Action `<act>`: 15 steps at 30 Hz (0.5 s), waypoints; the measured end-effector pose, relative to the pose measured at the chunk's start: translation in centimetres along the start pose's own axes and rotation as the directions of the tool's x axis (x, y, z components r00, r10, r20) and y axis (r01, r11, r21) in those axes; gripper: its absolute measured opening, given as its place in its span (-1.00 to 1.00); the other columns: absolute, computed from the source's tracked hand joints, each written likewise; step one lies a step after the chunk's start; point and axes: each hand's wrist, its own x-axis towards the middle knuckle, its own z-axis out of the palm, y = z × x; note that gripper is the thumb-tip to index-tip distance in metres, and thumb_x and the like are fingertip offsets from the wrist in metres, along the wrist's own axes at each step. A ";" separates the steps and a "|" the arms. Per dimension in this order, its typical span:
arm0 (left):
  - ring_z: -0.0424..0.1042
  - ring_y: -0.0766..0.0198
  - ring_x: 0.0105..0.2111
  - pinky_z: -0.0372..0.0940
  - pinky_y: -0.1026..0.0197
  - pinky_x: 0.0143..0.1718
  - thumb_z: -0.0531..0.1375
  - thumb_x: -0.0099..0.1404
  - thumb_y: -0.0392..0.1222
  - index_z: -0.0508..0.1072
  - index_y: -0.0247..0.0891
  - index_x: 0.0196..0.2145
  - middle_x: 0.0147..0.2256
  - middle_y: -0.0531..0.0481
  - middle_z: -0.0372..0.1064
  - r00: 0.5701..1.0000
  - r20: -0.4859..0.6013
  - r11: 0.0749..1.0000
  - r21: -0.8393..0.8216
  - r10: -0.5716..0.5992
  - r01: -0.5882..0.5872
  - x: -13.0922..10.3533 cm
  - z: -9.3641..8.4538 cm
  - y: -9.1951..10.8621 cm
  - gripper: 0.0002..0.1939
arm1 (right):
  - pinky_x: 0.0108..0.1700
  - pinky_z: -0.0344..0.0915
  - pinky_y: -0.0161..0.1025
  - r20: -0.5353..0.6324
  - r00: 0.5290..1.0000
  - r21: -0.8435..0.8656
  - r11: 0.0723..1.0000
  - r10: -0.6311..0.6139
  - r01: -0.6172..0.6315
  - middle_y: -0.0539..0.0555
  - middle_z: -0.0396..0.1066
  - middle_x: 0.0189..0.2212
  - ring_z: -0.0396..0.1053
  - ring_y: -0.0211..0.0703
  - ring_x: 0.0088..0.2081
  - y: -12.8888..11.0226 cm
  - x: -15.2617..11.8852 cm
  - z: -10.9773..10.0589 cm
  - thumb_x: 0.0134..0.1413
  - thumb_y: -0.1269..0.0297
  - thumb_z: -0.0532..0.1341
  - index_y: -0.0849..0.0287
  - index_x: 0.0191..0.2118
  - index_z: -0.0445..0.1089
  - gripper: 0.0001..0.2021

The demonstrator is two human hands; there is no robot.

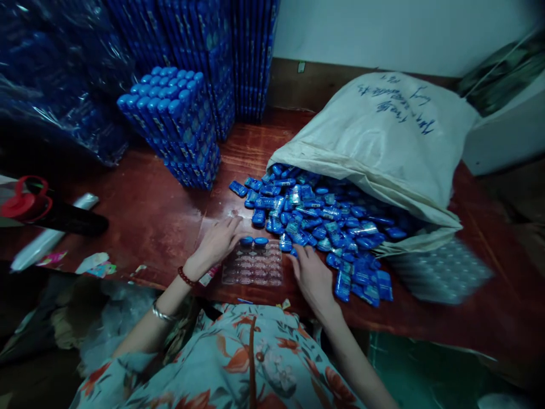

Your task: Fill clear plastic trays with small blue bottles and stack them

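Clear tray [252, 267] at lower center of frame, with just two blue packets [261, 242] in its top row and lower rows bare, between a loosely spread, seemingly empty left hand [218, 241] and a right hand [313, 275] curled at the pile [332, 213], cannot tell if gripping anything.

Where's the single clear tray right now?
Head view, lower centre: the clear tray lies on the table, between the left hand and right hand.
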 end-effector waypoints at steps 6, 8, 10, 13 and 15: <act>0.36 0.11 -0.17 0.25 0.16 -0.19 0.12 0.29 -0.12 0.31 -0.27 -0.04 -0.14 -0.15 0.31 0.991 0.089 0.994 -0.058 0.099 -0.094 5.8 1.6 0.6 -0.69 | -0.45 0.21 -0.30 0.244 0.969 -0.092 0.994 -0.039 0.064 0.22 0.34 -0.17 0.41 -0.10 -0.29 1.6 0.1 0.8 0.14 0.40 0.08 0.21 -0.04 0.26 -0.75; 0.36 0.06 -0.17 0.27 0.15 -0.21 0.21 0.20 -0.11 0.22 -0.29 0.07 -0.08 -0.21 0.26 0.985 0.130 0.994 -0.008 0.112 -0.112 7.6 2.8 0.9 -0.49 | -0.42 0.23 -0.29 0.308 0.948 -0.022 0.996 -0.077 0.088 0.23 0.31 -0.12 0.42 -0.10 -0.29 1.4 0.6 0.9 0.14 0.35 0.10 0.22 0.01 0.22 -0.70; 0.37 0.06 -0.18 0.27 0.15 -0.23 0.24 0.18 -0.16 0.19 -0.30 0.10 -0.06 -0.24 0.24 0.979 0.156 0.991 0.004 0.134 -0.137 8.7 3.6 0.9 -0.44 | -0.37 0.25 -0.26 0.335 0.938 0.069 0.995 -0.093 0.075 0.24 0.29 -0.07 0.43 -0.08 -0.29 1.8 0.6 1.0 0.14 0.28 0.11 0.19 0.08 0.16 -0.62; 0.37 0.14 -0.21 0.27 0.19 -0.21 0.15 0.26 -0.23 0.29 -0.29 0.03 -0.12 -0.17 0.28 0.971 0.146 0.980 -0.096 0.188 -0.175 8.9 3.7 -0.2 -0.63 | -0.30 0.27 -0.21 0.258 0.965 0.253 0.967 -0.052 -0.016 0.22 0.33 -0.12 0.41 -0.04 -0.24 2.9 -0.1 1.1 0.15 0.21 0.09 0.21 0.02 0.20 -0.66; 0.36 0.19 -0.22 0.26 0.21 -0.18 0.09 0.31 -0.22 0.38 -0.28 -0.09 -0.15 -0.13 0.30 0.977 0.080 0.967 -0.181 0.197 -0.180 8.2 3.4 -1.3 -0.77 | -0.29 0.28 -0.20 0.160 0.987 0.428 0.900 0.018 -0.086 0.16 0.38 -0.23 0.40 -0.04 -0.26 3.2 -0.6 0.9 0.16 0.15 0.08 0.21 -0.08 0.25 -0.71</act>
